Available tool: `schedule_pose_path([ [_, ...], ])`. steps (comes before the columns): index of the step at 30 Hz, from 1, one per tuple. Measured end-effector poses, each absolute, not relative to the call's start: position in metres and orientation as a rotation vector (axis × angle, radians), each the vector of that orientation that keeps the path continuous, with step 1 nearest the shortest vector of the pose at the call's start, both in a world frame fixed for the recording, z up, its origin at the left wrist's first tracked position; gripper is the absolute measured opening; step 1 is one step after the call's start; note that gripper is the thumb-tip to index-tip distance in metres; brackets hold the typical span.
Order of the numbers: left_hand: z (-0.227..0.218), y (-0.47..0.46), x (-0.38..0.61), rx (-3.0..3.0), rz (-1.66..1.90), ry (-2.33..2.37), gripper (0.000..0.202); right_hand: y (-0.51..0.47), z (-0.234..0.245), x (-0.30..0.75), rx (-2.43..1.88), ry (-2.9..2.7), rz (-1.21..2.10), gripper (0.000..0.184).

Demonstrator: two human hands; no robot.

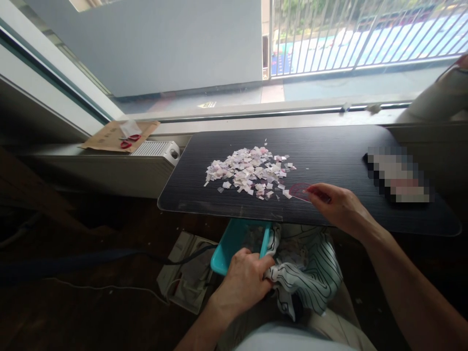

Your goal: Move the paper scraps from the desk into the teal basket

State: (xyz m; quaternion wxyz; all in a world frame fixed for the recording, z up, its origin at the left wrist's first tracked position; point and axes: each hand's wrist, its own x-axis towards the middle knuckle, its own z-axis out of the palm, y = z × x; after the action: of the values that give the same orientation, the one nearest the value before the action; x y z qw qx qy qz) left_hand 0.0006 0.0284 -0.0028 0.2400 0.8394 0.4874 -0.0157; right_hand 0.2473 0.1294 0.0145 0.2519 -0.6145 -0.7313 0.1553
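Observation:
A heap of small pale paper scraps (250, 170) lies on the dark table (329, 156). My right hand (338, 204) rests on the table just right of the heap, fingers closed on a thin clear pinkish plastic piece (300, 191) whose edge points at the scraps. My left hand (243, 280) is below the table's front edge, gripping the rim of a teal tray (234, 241) held under the table. A striped cloth (310, 273) lies on my lap beside the tray.
Red scissors (128, 141) and a plastic bag lie on cardboard (109, 137) at the far left sill, next to a white radiator (155, 148). A blurred dark object (398, 173) sits at the table's right. Cables and a box (183, 278) are on the floor.

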Motion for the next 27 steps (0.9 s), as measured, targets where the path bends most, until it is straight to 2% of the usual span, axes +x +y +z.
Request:
schedule_pose_path([
  [7, -0.002, 0.028, 0.0, 2.304, -0.03, 1.336, 0.009, 0.124, 0.017, 0.251, -1.625, -2.069, 0.545, 0.02],
  [20, -0.002, 0.025, -0.001, 2.287, -0.018, 1.36, 0.009, 0.135, 0.012, 0.248, -1.705, -2.015, 0.415, 0.023],
  [27, -0.001, 0.028, -0.002, 2.269, -0.03, 1.371, 0.007, 0.124, 0.012, 0.257, -1.652, -2.004, 0.503, 0.024],
])
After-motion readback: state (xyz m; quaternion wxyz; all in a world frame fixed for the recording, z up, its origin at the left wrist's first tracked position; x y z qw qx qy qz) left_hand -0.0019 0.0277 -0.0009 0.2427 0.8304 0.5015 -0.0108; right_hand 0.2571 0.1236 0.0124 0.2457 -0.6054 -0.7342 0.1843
